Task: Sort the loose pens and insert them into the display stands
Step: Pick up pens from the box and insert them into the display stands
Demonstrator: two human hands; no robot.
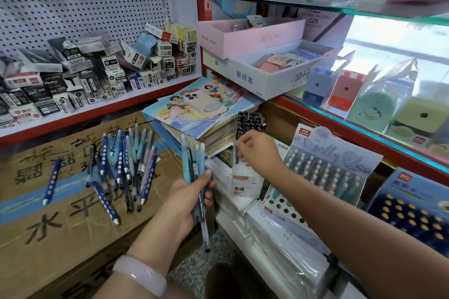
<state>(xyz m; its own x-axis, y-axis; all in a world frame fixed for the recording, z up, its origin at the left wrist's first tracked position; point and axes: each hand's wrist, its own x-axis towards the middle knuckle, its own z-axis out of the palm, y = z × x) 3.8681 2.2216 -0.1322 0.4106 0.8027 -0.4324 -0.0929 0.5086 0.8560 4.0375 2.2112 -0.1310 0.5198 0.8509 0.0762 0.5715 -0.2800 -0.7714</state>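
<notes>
Left hand (188,199), a pale bangle (139,275) on its wrist, grips a bundle of pens (195,172) held upright, their caps fanned above the thumb and one dark barrel hanging below the palm. Right hand (258,150) reaches farther in and pinches a dark pen (237,153) at a clear stand (246,167) that bears a white label; black pen tops (250,120) crowd the stand's far end. Left of the hands, loose pens (121,165) in dark blue, teal and lilac lie heaped on a cardboard box (60,226) marked with black characters, one blue pen (51,181) apart at the heap's left. Right of the clear stand, a grey-blue stand (323,167) holds rows of white-capped pens, and a dark blue stand (413,211) sits at the right edge. Behind the hands, a phone (206,103) in a pink case lies on a stack of cartoon booklets (175,114). Small refill boxes (97,73) pile on the far left shelf.
</notes>
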